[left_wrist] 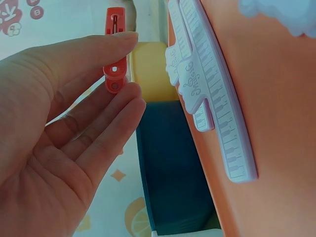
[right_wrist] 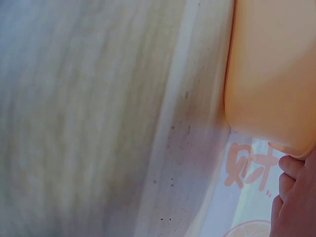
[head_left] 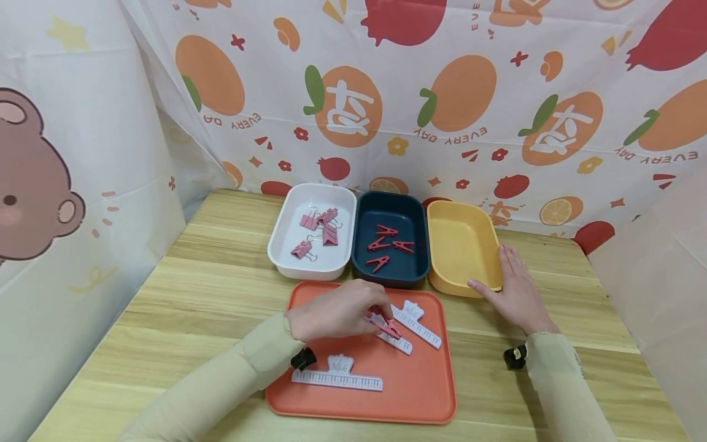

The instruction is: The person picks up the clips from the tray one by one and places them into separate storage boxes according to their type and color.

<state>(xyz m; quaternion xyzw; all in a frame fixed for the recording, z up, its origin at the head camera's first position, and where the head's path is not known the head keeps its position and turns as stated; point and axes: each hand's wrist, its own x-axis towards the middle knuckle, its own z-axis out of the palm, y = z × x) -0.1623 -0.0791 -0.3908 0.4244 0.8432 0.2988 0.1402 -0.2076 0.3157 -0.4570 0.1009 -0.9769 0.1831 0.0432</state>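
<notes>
My left hand [head_left: 339,312] is above the orange tray [head_left: 409,393], pinching a red clothespin [head_left: 392,330] between thumb and fingers. The same clothespin [left_wrist: 115,85] appears upright in the left wrist view. On the tray lie white piano-key clips: one at the front left [head_left: 338,382], another at the right [head_left: 422,328], and a third [head_left: 402,345] partly hidden beneath the left hand. My right hand [head_left: 519,294] rests against the right side of the yellow bin [head_left: 464,245], fingers straight and thumb at its front rim. Only its knuckles [right_wrist: 294,192] show in the right wrist view.
Left of the yellow bin stands a dark blue bin [head_left: 392,212] with several red clothespins [head_left: 378,263]. Beside that is a white bin [head_left: 293,261] holding several pink binder clips [head_left: 329,234]. A fruit-printed cloth [head_left: 409,80] hangs behind the wooden table [head_left: 182,294].
</notes>
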